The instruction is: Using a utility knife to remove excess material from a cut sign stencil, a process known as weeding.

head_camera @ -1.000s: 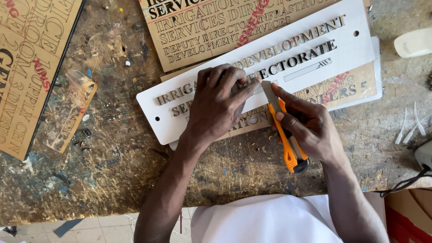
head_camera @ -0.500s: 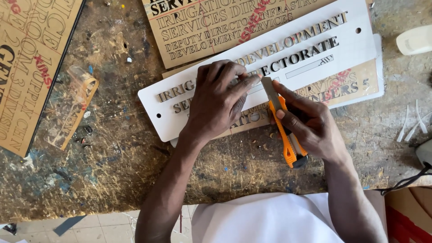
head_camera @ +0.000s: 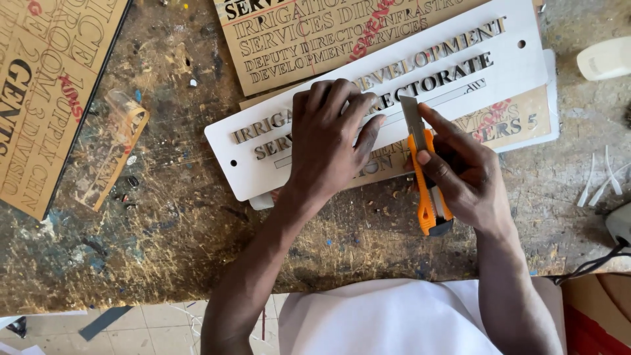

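A long white sign plate (head_camera: 506, 62) with raised dark and gold letters lies slanted across the worn workbench. My left hand (head_camera: 325, 141) presses flat on its middle, fingers spread over the letters. My right hand (head_camera: 460, 174) grips an orange utility knife (head_camera: 427, 177). The knife's blade tip touches the plate just right of my left fingers, below the lower row of letters.
Brown lettered boards lie under the plate (head_camera: 519, 118), above it (head_camera: 296, 39) and at the far left (head_camera: 39, 98). A strip of clear film (head_camera: 112, 151) rests on the bench. White slivers (head_camera: 601, 184), a white object (head_camera: 605, 59) and a black cable (head_camera: 591, 263) sit at the right.
The view has shifted slightly. Both hands hold nearly the same pose, with the knife blade still at the plate beside my left fingers.
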